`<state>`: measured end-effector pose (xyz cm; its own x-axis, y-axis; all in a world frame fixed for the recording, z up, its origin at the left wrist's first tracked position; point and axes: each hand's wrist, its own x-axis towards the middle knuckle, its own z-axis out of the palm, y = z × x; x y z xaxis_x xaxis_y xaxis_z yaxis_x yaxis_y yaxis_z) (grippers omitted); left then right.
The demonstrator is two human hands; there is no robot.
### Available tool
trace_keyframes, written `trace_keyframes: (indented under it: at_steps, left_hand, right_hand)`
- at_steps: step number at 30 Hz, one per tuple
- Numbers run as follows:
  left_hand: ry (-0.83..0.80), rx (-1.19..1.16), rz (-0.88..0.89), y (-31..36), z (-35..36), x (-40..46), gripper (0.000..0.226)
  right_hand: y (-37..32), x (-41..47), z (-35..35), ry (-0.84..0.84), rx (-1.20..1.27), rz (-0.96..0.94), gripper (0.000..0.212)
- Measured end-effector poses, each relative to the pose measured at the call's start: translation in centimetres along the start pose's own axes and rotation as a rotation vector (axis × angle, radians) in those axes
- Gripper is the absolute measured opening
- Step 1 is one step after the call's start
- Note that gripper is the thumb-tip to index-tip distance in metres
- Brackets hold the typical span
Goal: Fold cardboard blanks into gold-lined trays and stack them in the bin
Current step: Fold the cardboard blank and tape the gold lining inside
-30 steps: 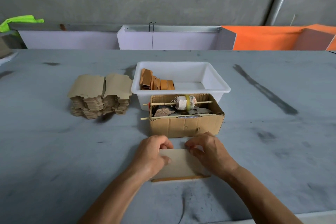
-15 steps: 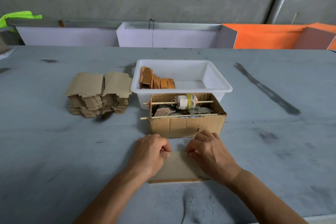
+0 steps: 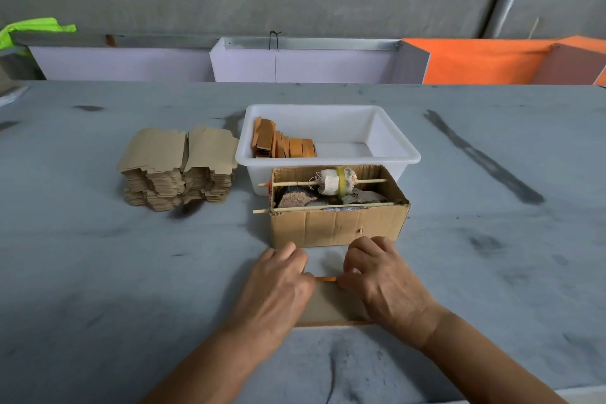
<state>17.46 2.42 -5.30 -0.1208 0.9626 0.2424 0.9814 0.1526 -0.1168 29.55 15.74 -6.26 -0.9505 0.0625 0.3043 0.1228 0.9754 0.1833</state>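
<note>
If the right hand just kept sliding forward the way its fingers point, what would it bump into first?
Most likely the brown cardboard box just beyond the right hand; the white bin sits behind that. The gap looks short, though depth is unclear.

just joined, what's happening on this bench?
A person is folding a cardboard blank on the grey table, the left hand and right hand gripping its far edge, where a gold strip shows between them. A stack of flat blanks waits at left. The white bin holds a row of finished trays on its left side. A cardboard box with sticks across it sits between bin and hands.
</note>
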Motion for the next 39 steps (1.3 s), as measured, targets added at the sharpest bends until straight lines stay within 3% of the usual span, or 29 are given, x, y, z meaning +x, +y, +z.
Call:
trace_keyframes:
  at_steps: [8, 15, 18, 22, 25, 28, 32, 39]
  left_hand:
    - [-0.105, 0.078, -0.097, 2.0, 0.4, -1.0, 0.028]
    - [-0.020, 0.053, -0.203, 3.1, 1.2, -0.7, 0.018]
    - [-0.007, 0.043, -0.204, 2.9, 0.8, -0.8, 0.002]
    - [-0.027, 0.029, -0.244, 2.3, 0.7, -1.1, 0.013]
    - [-0.071, 0.005, -0.301, 1.9, 1.4, -1.7, 0.038]
    - [-0.108, 0.015, -0.334, 1.4, 1.3, -2.1, 0.043]
    - [-0.103, -0.055, -0.356, 0.8, 1.7, -2.7, 0.046]
    - [0.040, -0.357, -0.481, -0.2, 2.1, -1.5, 0.025]
  right_hand:
    - [-1.6, -0.7, -0.5, -0.033, -0.057, 0.105, 0.014]
    - [-3.0, -0.5, -0.6, 0.032, -0.065, 0.126, 0.013]
    - [-2.8, -0.7, -0.1, 0.080, -0.059, 0.146, 0.041]
    - [-1.6, -1.3, -0.1, 0.087, -0.056, 0.176, 0.014]
    - [-0.5, -2.0, 0.1, 0.102, -0.007, 0.231, 0.023]
    - [-0.3, -2.3, 0.5, 0.160, 0.005, 0.229, 0.019]
    - [-0.5, -2.5, 0.8, 0.149, 0.080, 0.287, 0.018]
    - [-1.2, -3.6, 0.4, 0.102, 0.306, 0.358, 0.028]
